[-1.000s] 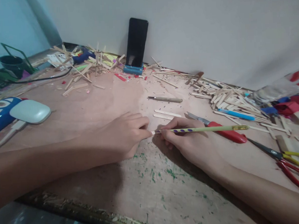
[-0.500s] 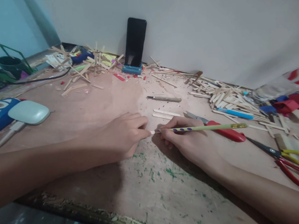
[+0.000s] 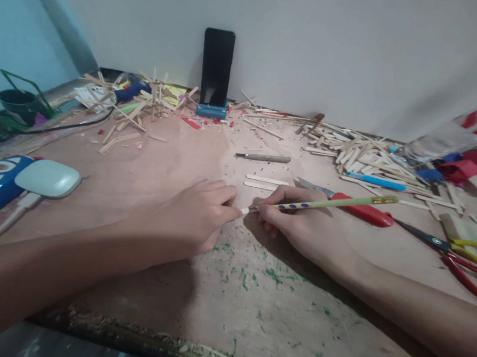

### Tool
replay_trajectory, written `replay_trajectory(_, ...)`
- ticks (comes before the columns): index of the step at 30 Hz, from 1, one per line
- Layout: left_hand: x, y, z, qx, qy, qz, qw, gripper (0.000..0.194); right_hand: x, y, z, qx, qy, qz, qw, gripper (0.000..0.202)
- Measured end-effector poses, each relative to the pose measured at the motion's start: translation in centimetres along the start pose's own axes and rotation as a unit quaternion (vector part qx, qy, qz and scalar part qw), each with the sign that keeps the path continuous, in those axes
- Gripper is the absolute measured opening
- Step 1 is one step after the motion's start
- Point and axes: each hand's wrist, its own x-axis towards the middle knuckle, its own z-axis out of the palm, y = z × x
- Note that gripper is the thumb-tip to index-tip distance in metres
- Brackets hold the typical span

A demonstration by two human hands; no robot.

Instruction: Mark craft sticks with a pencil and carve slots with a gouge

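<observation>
My left hand (image 3: 204, 215) is closed on a small pale wooden stick (image 3: 245, 211), whose end shows past the fingertips. My right hand (image 3: 292, 218) grips a light green pencil (image 3: 343, 202) with dark spots, its tip at the stick's exposed end. The pencil lies nearly level, its back end pointing right. Just beyond the right fingers are two flat wooden sticks (image 3: 266, 179), side by side. A thin tool with a wooden handle (image 3: 267, 158) rests farther back. Behind my right hand lies a knife with a red handle (image 3: 364, 213).
A black phone (image 3: 217, 67) stands in a blue holder. Stick piles lie at the back left (image 3: 154, 100) and right (image 3: 361, 156), with a blue pen (image 3: 376, 181). Scissors (image 3: 437, 242) lie right; a pale green mouse-shaped object (image 3: 49, 179) sits left. Green flecks mark the tabletop (image 3: 230, 317).
The whole view has shifted very slightly. Both hands keep the same hold, with the pencil tip still at the small stick.
</observation>
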Motion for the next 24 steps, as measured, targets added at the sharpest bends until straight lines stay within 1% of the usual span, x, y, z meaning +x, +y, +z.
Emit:
replay_trajectory(9, 0.07, 0.0, 0.16, 0.0, -0.004, -0.005, 1.0, 0.038, 0.02, 0.05, -0.02, -0.001, -0.005, 0.0, 1.0, 0.012)
replay_trajectory(24, 0.12, 0.28, 0.02, 0.004, -0.032, -0.023, 0.999, 0.034, -0.21, -0.44, -0.27, -0.019, -0.011, 0.006, 1.0, 0.015)
